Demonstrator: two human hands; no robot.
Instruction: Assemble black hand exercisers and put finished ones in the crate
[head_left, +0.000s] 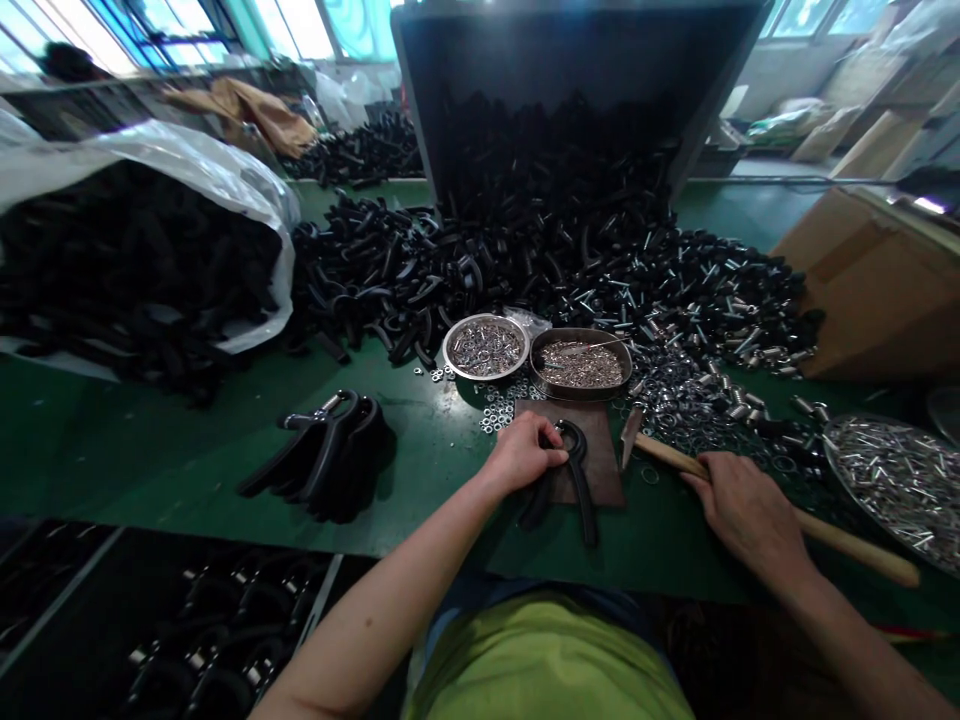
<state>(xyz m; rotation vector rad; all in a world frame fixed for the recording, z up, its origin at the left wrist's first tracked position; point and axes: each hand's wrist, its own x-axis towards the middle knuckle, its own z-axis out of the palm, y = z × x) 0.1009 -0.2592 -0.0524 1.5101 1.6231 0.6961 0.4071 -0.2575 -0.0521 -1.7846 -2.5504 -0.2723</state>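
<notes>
My left hand [523, 452] is closed in a pinch on the top joint of a black hand-grip piece [576, 480] that lies on a small brown block [600, 450]. My right hand [742, 510] rests on the wooden handle of a hammer [832, 533], fingers curled over it; the hammer head [628, 436] lies beside the block. Just beyond the block stand a round metal dish of rings [484, 347] and an oval dish of small silver parts [581, 362].
A stack of finished black grips [330, 455] lies to the left on the green table [150, 450]. A big heap of black handles [465, 260] spills from a dark bin [570, 90]. Springs and bolts [712, 340], a tray of pins [900, 480], a cardboard box [877, 280] and a white sack [135, 250] surround me.
</notes>
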